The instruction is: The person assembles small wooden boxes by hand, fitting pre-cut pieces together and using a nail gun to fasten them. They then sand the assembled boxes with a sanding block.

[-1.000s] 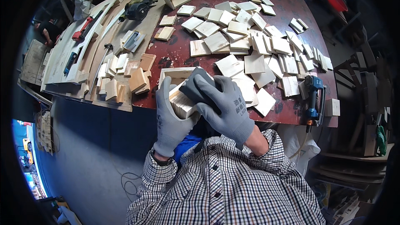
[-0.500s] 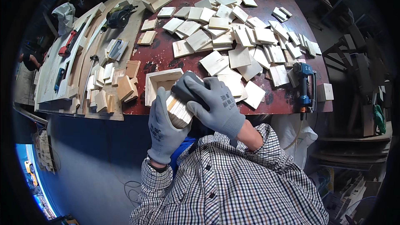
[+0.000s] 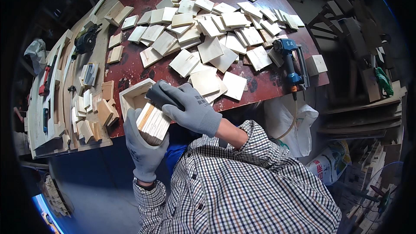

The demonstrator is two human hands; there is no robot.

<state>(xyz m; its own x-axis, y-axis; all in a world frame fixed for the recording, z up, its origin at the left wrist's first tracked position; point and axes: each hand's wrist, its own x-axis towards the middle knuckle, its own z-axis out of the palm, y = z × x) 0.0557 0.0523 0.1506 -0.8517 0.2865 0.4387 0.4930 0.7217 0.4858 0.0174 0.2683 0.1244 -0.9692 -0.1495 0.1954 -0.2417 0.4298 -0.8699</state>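
In my left hand, gloved in grey, is a tight stack of thin wooden boards, tilted with its layered edges facing up. My right hand, in a matching glove, has its fingers wrapped round a dark grey sanding block. That block rests at the far end of the stack. Just beyond both hands, an open wooden box sits at the near edge of the red table; the hands and stack hide part of it.
Loose square boards lie heaped across the red table. A blue air nailer with a hose stands at the right, beside a wood block. Leftward are wood offcuts, a hammer and a red-handled tool.
My view has turned, so the table and hands appear farther left. The sanding block has slid toward the far end of the stack, and more of the board edges show.
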